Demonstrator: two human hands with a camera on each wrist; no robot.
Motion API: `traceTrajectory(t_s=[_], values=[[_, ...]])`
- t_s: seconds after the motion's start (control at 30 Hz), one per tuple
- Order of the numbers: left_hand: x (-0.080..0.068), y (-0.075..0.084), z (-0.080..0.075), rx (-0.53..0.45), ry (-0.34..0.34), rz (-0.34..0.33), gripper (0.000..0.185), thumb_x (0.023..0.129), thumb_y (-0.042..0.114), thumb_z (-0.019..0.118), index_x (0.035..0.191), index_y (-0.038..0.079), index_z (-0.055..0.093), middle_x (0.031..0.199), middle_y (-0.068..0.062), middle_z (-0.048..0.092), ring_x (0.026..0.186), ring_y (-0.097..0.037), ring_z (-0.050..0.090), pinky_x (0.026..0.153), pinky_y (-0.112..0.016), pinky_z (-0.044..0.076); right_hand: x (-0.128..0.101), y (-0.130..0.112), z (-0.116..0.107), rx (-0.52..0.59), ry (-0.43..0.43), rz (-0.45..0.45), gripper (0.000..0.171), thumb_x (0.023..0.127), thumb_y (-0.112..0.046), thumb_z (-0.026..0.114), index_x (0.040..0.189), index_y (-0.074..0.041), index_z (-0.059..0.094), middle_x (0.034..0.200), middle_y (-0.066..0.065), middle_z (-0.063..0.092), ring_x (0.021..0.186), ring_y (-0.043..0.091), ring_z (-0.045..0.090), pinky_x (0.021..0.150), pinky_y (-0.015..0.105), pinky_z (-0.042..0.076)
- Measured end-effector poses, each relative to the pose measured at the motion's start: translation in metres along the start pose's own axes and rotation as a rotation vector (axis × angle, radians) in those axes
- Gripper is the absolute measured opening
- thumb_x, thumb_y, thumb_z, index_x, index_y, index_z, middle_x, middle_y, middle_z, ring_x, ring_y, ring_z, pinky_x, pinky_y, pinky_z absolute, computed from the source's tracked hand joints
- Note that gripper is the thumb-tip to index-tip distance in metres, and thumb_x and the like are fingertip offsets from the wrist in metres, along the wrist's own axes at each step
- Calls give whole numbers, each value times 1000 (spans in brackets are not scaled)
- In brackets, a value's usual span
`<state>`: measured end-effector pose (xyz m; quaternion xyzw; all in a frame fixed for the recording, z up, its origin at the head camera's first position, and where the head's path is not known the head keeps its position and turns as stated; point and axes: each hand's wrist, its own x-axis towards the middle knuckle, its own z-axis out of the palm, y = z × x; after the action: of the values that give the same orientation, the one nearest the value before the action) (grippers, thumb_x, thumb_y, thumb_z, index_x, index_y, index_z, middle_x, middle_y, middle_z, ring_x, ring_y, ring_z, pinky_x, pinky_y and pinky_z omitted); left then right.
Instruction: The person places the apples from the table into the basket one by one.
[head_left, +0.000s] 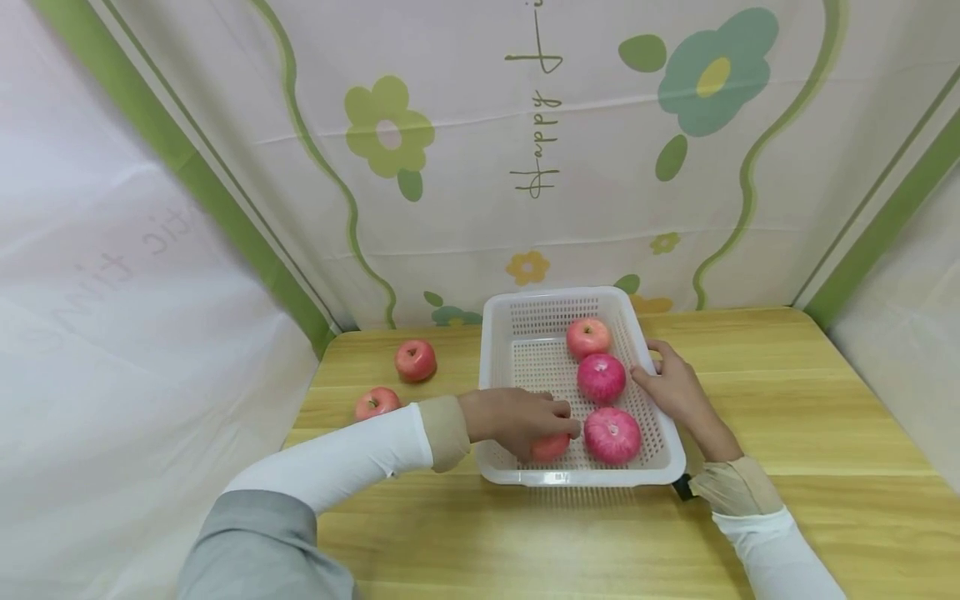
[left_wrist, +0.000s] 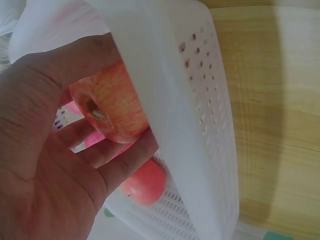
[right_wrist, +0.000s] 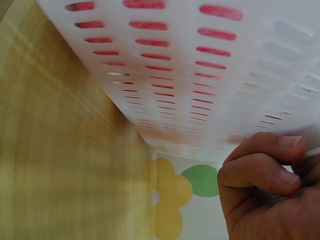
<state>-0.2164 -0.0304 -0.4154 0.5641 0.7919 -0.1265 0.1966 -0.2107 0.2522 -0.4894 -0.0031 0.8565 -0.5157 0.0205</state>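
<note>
A white perforated plastic basket (head_left: 495, 333) stands on the wooden table. Inside it, near the front left, my left hand (head_left: 517, 419) grips a red apple (head_left: 551, 448). The left wrist view has the thumb and fingers around this apple (left_wrist: 112, 107), its stem hollow facing the camera. Three more apples lie along the basket's right side: a light red one (head_left: 588, 337) at the back, a deep pink one (head_left: 602, 378) in the middle and a larger pink one (head_left: 612, 435) in front. My right hand (head_left: 678, 392) holds the basket's right rim, thumb on top and fingers curled outside.
Two red apples lie on the table left of the basket, one apple (head_left: 416, 360) farther back and another apple (head_left: 377, 402) partly behind my left sleeve. A floral cloth (head_left: 450, 217) hangs behind the table (head_left: 795, 400), with more cloth at both sides.
</note>
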Motion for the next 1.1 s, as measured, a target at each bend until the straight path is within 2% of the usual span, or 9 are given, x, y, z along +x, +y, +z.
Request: traceTrajectory(t_s=[0.2,0.3,0.57,1.1], values=[[4,3,1,1,-18,5,64,92,28,84,145,30,49,133,4,55,113,-11,57,83,-22,55,0,0,0,8,-1,4,69,107,-17,59,162,7,25,125,44,65,87,40,80,63,44,66],[6,4,1,15,-19,8,65,91,28,85,145,30,49,132,4,55,113,-10,57,85,-22,55,0,0,0,6,2,6,69,107,-17,59,162,7,25,126,44,64,88,41,80,63,44,66],[11,8,5,49,-59,0,67,92,30,85,145,30,45,137,2,54,115,-13,60,88,-26,58,-1,-1,0,1,3,11,69,107,-17,59,162,7,25,125,44,64,87,41,80,63,43,66],[12,10,7,59,-72,-35,73,90,35,86,149,34,43,138,5,51,115,-11,58,80,-25,57,-1,-1,1,3,9,5,68,107,-16,59,161,8,25,123,44,65,85,40,80,63,43,66]])
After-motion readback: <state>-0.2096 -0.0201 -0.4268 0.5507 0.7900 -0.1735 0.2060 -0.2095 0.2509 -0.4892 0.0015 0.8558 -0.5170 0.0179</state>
